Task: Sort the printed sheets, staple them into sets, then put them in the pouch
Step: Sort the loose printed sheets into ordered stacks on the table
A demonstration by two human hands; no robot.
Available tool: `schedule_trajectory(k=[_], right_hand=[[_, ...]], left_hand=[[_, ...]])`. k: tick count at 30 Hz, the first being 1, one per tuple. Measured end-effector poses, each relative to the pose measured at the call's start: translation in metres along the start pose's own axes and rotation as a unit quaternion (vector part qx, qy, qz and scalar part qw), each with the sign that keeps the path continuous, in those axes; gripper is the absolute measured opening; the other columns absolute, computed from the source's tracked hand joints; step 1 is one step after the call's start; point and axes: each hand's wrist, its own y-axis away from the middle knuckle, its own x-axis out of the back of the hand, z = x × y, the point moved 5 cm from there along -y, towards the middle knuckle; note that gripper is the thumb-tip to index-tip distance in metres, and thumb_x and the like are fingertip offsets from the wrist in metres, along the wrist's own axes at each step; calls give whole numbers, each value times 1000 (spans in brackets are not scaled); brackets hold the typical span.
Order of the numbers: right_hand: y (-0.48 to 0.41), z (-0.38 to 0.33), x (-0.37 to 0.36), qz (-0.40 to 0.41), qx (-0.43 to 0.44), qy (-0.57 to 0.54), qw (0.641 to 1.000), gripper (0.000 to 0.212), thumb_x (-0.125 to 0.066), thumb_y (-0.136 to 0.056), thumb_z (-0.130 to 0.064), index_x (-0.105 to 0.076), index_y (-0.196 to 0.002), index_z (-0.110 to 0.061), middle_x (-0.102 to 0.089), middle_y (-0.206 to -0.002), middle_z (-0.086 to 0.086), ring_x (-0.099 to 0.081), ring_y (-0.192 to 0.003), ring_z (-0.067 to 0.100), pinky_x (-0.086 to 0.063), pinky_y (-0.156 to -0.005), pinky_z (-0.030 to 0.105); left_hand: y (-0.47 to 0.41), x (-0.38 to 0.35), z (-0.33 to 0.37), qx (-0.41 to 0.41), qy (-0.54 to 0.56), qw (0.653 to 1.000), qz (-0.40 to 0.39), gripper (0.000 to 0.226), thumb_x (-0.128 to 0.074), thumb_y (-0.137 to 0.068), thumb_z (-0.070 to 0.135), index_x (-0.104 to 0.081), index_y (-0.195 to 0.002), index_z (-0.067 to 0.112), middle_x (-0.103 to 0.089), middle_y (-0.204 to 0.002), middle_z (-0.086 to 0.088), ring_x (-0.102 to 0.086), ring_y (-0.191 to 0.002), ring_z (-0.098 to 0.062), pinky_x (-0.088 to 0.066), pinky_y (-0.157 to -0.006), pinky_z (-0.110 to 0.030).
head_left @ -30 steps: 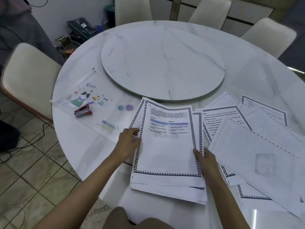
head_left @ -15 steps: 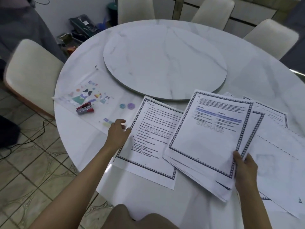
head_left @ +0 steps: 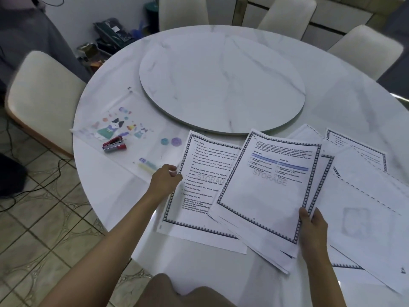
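Observation:
My right hand [head_left: 313, 231] grips the lower right corner of a stack of bordered printed sheets [head_left: 265, 196], its top page marked STORAGE. To its left a single bordered sheet [head_left: 199, 191] lies flat on the table. My left hand [head_left: 164, 180] rests at that sheet's left edge, fingers curled on it. A clear pouch with cartoon cat prints [head_left: 124, 134] lies flat further left. On the pouch sits a red stapler [head_left: 114, 144]. More loose sheets [head_left: 365, 207] spread out on the right, some face down.
The round white marble table [head_left: 110, 207] carries a raised turntable [head_left: 221, 85] in its middle. White chairs [head_left: 42, 100] stand around it. Bags and clutter [head_left: 108, 38] lie on the tiled floor at the back left, with a cable on the floor at left.
The stack was one pile before me. My right hand lifted most of it to the right, leaving one sheet on the table under my left hand.

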Motion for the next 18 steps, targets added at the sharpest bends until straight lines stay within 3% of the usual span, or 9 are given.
schedule_trajectory(k=[2, 5, 10, 13, 18], right_hand=[[2, 0, -3, -8, 0, -1, 1000, 15, -44, -97, -13, -54, -95, -1, -56, -90, 13, -52, -85, 26, -42, -81, 37], [6, -1, -8, -23, 4, -3, 1000, 15, -44, -97, -12, -53, -91, -2, -56, -85, 11, -52, -83, 25, -41, -77, 33], [9, -9, -14, -39, 11, -20, 999, 12, -43, -97, -11, -53, -95, -5, -55, -89, 9, -50, -82, 21, -39, -80, 31], [8, -8, -15, -41, 12, -23, 999, 12, -43, -97, -11, -53, -94, -6, -55, -87, 8, -50, -81, 21, -39, -79, 30], [5, -2, -16, -47, 15, -14, 999, 22, -44, -97, -13, -48, -75, -13, -51, -74, 4, -47, -71, 19, -38, -65, 28]], left_hand=[[1, -4, 1, -3, -20, 1000, -3, 35, -54, -89, 16, -52, -122, 4, -61, -112, -13, -55, -103, -24, -37, -79, -23], [4, -11, 7, -33, -18, 999, -5, 31, -54, -90, 13, -52, -119, 3, -56, -96, -10, -52, -81, -19, -38, -67, -24], [14, -18, 11, -84, 9, 996, 27, 25, -43, -96, 9, -47, -121, 9, -51, -101, -4, -49, -73, -12, -38, -57, -16], [21, -13, 7, -88, 31, 995, 44, 27, -40, -98, 11, -45, -124, 10, -53, -107, -3, -50, -76, -11, -38, -59, -20], [28, 16, -2, -85, 81, 986, 120, 29, -43, -96, 12, -48, -125, 9, -50, -106, 2, -47, -95, -11, -33, -79, -20]])
